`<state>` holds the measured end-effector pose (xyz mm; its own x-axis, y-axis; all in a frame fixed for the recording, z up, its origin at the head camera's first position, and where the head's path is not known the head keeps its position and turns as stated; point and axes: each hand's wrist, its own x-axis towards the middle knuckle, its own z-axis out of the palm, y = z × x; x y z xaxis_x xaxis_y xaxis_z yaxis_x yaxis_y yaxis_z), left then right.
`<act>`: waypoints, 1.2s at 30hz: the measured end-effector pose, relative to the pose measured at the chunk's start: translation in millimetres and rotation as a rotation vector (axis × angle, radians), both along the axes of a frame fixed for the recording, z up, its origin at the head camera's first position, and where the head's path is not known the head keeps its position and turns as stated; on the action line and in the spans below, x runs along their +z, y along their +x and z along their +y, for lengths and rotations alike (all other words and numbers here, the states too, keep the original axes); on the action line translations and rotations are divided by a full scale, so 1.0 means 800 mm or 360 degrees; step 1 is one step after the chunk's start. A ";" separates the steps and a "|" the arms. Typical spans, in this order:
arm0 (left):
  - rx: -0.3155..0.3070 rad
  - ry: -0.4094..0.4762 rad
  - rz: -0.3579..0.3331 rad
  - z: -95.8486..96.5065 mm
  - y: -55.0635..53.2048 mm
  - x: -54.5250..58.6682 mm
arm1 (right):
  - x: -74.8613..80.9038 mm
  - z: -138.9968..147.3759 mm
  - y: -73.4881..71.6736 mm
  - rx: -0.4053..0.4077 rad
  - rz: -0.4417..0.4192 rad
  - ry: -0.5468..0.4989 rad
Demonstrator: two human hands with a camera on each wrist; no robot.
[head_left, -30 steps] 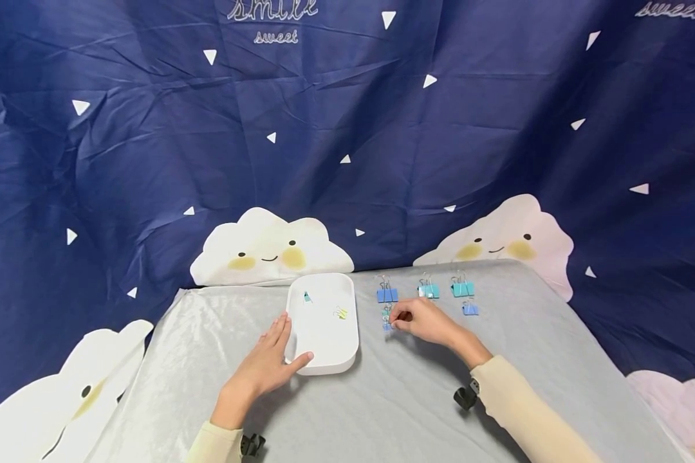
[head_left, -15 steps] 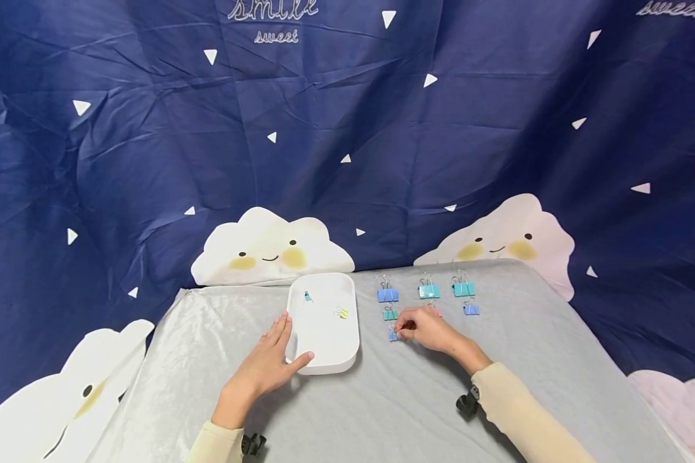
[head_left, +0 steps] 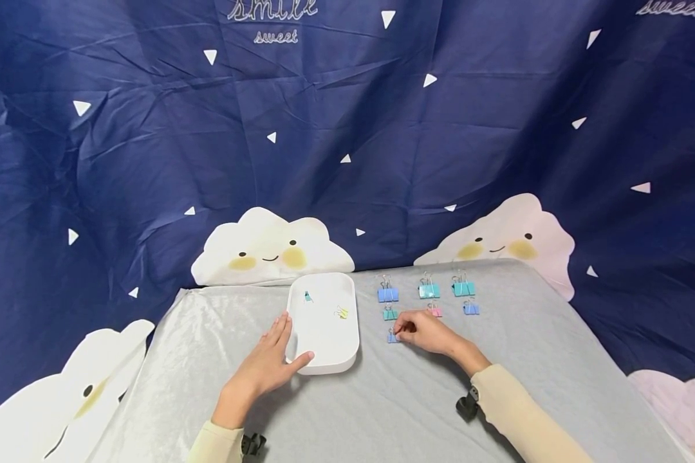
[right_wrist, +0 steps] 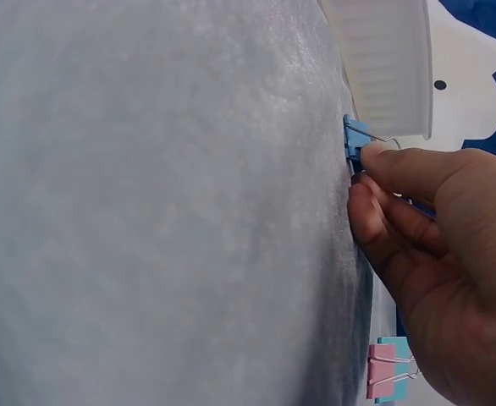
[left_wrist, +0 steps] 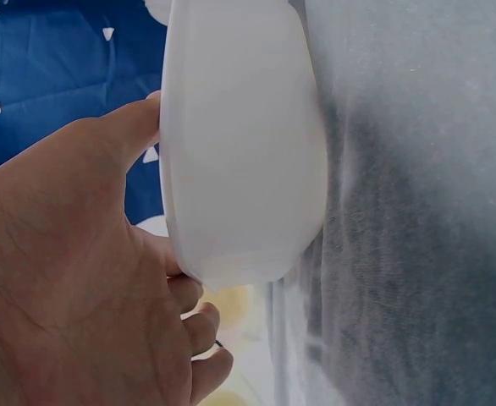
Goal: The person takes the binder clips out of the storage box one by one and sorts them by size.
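My right hand [head_left: 427,330] pinches a small blue binder clip [head_left: 392,336] at its right end, low over the grey cloth. In the right wrist view, the thumb overlaps that blue clip [right_wrist: 357,135], whose wire handle points away. A small green binder clip [head_left: 390,314] and a larger blue one [head_left: 388,294] lie behind it in a column. My left hand [head_left: 263,363] rests against the left side of the white tray [head_left: 324,370], fingers straight, thumb over the near rim. Inside the tray are a teal binder clip [head_left: 307,296] and a yellow one [head_left: 342,313].
Right of the column, a pink binder clip [head_left: 435,310] lies before a teal one [head_left: 429,290]. Further right, a small blue clip [head_left: 471,308] lies before another teal clip [head_left: 463,288]. A navy curtain [head_left: 347,128] hangs behind the cloth-covered table [head_left: 382,411].
My right hand and the small blue clip have shifted slightly toward me and to the right, uncovering the green and pink clips. My left hand and the tray have stayed still.
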<state>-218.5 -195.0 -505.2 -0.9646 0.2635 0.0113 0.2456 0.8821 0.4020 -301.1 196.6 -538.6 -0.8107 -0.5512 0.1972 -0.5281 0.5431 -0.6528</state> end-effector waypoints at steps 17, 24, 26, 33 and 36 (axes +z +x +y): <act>-0.0011 -0.0007 0.0012 0.002 0.003 0.004 | 0.004 0.003 0.002 -0.0015 -0.0102 -0.0050; -0.0005 -0.0013 -0.0005 0.001 0.002 0.003 | 0.009 0.008 -0.002 -0.0034 -0.0097 -0.0024; -0.0007 -0.0002 0.0002 0.001 0.002 0.003 | 0.013 0.009 -0.003 -0.0043 -0.0074 -0.0010; -0.0011 0.0006 0.0013 0.002 0.003 0.004 | 0.035 0.005 -0.008 -0.0027 0.0057 -0.0022; -0.0013 0.0005 0.0013 0.002 0.003 0.005 | 0.047 -0.001 -0.011 -0.0028 0.0076 -0.0026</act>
<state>-215.8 -193.5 -501.6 -0.9623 0.2712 0.0199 0.2560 0.8787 0.4030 -309.7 196.1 -500.8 -0.8097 -0.5334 0.2449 -0.5494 0.5420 -0.6359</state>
